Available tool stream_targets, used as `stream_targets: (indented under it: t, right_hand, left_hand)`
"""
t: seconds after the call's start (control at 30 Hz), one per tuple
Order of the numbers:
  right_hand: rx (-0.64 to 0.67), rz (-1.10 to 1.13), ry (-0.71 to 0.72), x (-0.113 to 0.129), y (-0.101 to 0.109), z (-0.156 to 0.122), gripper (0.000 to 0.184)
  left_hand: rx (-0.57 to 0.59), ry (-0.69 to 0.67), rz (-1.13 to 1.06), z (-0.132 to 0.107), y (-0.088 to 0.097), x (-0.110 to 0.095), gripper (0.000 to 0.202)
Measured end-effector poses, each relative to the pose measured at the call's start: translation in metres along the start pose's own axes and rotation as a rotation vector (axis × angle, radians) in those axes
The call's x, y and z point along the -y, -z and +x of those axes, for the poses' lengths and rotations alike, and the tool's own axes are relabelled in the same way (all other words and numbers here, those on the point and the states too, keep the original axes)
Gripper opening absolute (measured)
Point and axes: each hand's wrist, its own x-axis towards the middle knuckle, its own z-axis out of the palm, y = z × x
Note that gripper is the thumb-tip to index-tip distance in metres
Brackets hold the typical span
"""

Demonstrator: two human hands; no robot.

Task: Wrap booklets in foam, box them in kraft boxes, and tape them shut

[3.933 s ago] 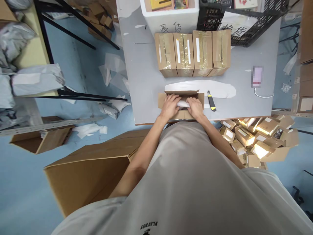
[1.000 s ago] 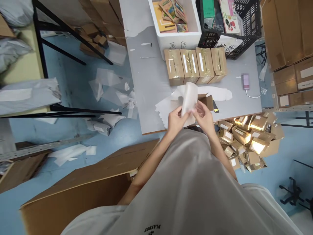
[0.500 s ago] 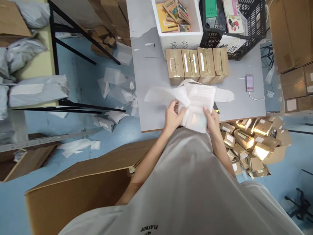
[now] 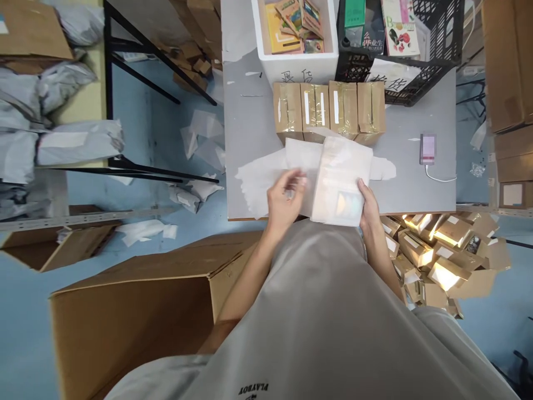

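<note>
My right hand (image 4: 368, 206) grips the right edge of a flat packet wrapped in white foam sheet (image 4: 342, 180), held above the near edge of the grey table (image 4: 250, 128). A coloured patch shows faintly through the wrap. My left hand (image 4: 284, 199) pinches the loose end of the same white foam sheet (image 4: 266, 175), which trails out to the left over the table. Its fingers are slightly smeared by motion. Just beyond stand several taped brown cartons (image 4: 328, 108) in a row.
A white foam bin of books (image 4: 291, 33) and a black crate (image 4: 400, 50) stand at the table's far side. A phone on a cable (image 4: 427, 149) lies to the right. A big open carton (image 4: 137, 311) and a heap of small boxes (image 4: 441, 250) sit on the floor.
My hands lifted a rolled white foam sheet out of a small open carton and spread it out. Now the sheet is folded around a flat packet, its loose end pulled left.
</note>
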Motion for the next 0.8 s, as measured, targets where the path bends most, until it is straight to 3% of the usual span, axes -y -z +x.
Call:
stream_targets:
  t: [0.07,0.13,0.23,0.33,0.4,0.47,0.6,0.7,0.8]
  right_hand:
    - [0.034,-0.010,-0.011,-0.002,0.006,0.008,0.066]
    - [0.054,-0.033,0.003,-0.004,0.011,0.017,0.069]
    - [-0.034,-0.146,0.162,-0.003,0.013,0.029,0.073]
    - [-0.106,-0.268,0.324,0.002,0.008,0.028,0.070]
    - [-0.011,-0.271,0.318,0.006,0.001,0.019,0.066]
    - [0.083,-0.275,0.289,0.010,-0.006,0.010,0.064]
    - [-0.016,-0.333,0.303,0.014,-0.006,0.011,0.050]
    - [-0.005,-0.239,0.288,0.018,0.004,0.019,0.052]
    - [0.053,-0.155,0.246,0.024,0.015,0.021,0.056]
  left_hand:
    - [0.246,0.133,-0.148,-0.005,-0.016,-0.009,0.060]
    - [0.371,0.278,-0.237,-0.005,-0.032,-0.008,0.063]
    - [0.293,0.368,-0.243,-0.005,-0.052,0.001,0.059]
    - [0.163,0.299,-0.131,-0.008,-0.065,0.004,0.049]
    - [0.136,0.208,-0.033,-0.012,-0.071,0.000,0.042]
    - [0.192,0.090,0.036,-0.015,-0.074,-0.005,0.040]
    - [0.321,-0.111,0.103,-0.017,-0.077,-0.007,0.048]
    - [0.244,-0.128,0.126,-0.014,-0.079,0.000,0.056]
    - [0.098,-0.046,0.120,-0.008,-0.079,0.016,0.066]
